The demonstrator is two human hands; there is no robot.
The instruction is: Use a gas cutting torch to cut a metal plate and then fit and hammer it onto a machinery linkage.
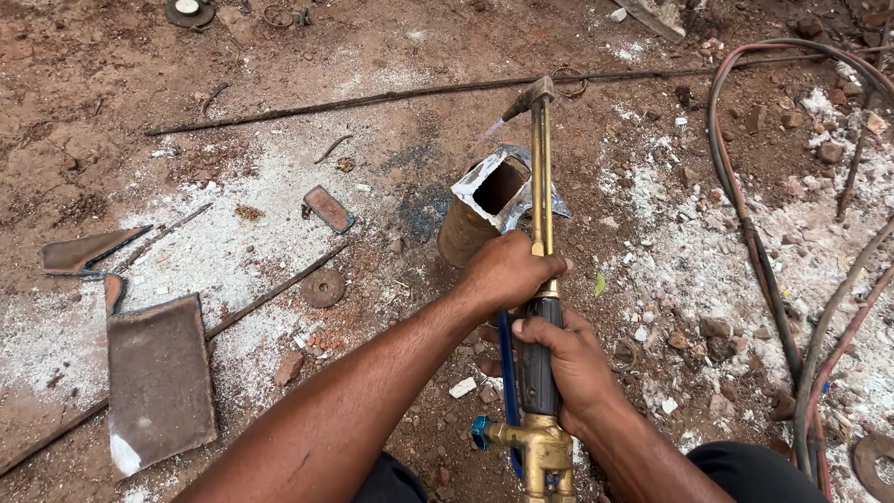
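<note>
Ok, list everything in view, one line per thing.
cutting torch: one, brass with dark grip, centre, tip toward the can
rusty metal can: one, brown with jagged silvery cut top, centre, on the ground
flat steel plate: one, rusty brown, lower left
small metal offcut: one, brown, left of the can
round washer: one, rusty, left of centre
long steel rod: one, dark, across the top
hoses: several, red and dark, right side
ground: brown dirt with white ash patches
left hand: on the torch tubes
right hand: around the torch grip
</note>
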